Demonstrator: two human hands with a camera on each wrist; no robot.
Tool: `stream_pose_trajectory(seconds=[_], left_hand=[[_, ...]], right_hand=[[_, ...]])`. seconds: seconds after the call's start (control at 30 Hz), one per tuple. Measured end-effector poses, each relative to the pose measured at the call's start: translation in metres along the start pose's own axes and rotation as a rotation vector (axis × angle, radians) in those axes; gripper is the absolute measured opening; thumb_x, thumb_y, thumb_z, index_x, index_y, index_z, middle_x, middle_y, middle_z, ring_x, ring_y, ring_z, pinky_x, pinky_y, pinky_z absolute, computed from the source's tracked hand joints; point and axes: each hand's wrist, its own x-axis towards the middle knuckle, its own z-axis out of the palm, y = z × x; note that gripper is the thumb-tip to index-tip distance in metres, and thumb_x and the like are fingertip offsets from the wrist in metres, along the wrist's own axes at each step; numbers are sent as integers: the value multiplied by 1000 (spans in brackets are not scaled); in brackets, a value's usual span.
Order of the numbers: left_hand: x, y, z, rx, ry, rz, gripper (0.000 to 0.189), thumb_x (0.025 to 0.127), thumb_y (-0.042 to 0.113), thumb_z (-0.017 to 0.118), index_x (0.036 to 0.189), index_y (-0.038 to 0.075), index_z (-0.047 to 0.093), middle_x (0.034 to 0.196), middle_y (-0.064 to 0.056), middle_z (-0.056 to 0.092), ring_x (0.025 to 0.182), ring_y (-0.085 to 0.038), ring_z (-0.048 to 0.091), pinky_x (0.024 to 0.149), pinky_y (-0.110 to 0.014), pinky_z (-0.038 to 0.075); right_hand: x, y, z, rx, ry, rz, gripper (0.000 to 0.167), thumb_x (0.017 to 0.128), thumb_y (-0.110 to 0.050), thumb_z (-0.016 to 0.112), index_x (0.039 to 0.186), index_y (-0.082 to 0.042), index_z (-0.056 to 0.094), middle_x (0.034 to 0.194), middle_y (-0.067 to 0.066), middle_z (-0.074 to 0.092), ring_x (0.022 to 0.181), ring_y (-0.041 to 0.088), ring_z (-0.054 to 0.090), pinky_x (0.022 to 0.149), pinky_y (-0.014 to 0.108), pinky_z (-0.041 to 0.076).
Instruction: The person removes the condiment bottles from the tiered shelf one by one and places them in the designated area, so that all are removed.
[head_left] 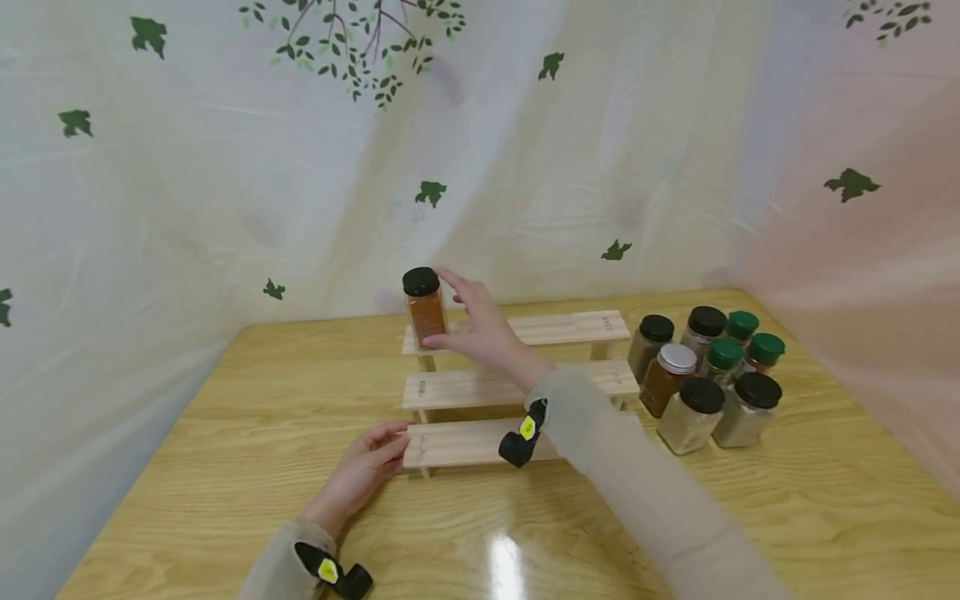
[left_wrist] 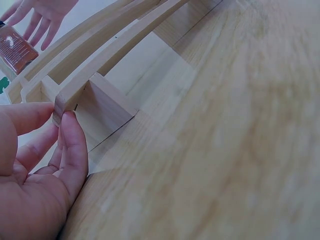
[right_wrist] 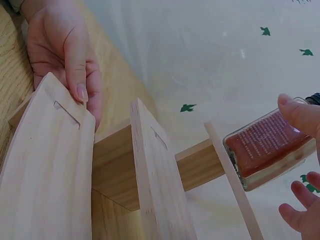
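Observation:
A three-tier wooden shelf rack (head_left: 480, 387) stands on the table. My left hand (head_left: 363, 467) pinches the left end of its lowest tier (left_wrist: 75, 87) between thumb and fingers. On the left end of the top tier (right_wrist: 235, 185) stands a glass spice jar (head_left: 426, 312) with a black lid and reddish-brown powder. Beside that jar is my right hand (head_left: 483, 329), its fingers spread. In the right wrist view the thumb (right_wrist: 299, 114) overlaps the jar, while the other fingers are apart from it. Whether the thumb touches the glass, I cannot tell.
Several spice jars stand grouped right of the rack, among them a silver-lidded jar (head_left: 667, 379), black-lidded jars (head_left: 688, 421) and green-lidded jars (head_left: 761, 354). Behind the table (head_left: 225, 450) hangs a pale curtain (head_left: 300, 167) with leaf prints.

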Motion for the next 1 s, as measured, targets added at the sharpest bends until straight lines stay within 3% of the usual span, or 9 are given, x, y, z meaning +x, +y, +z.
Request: stream_pose_trajectory(seconds=[0.17,0.43,0.63,1.0], left_hand=[[0,1,1,-5,8,-4,35,96,8,51,129,-4,45,96,9,60,88,-3,60,78,-19,50],[-1,0,0,2,3,-6,34,96,8,51,128,-4,46,97,8,59,89,-3,60,79,-19,50],[-1,-1,0,0,5,-2,33,96,7,51,127,-3,47,97,8,59,89,-3,60,79,-19,50],[-1,-1,1,0,14,-3,39,96,8,51,131,-7,42,97,8,59,89,-4,60,79,-20,50]], right_hand=[[1,2,3,11,-17,-25,85,80,-19,76,149,-30,27,146,11,31,126,34,40,101,50,39],[4,7,9,-1,-23,-22,86,80,-15,76,148,-27,24,143,15,35,125,30,46,102,46,41],[6,9,14,50,-8,-29,83,82,-8,73,146,-25,23,144,15,36,122,34,50,101,48,42],[7,12,19,68,41,-50,76,85,-1,67,145,-24,26,136,14,41,117,31,53,96,39,48]])
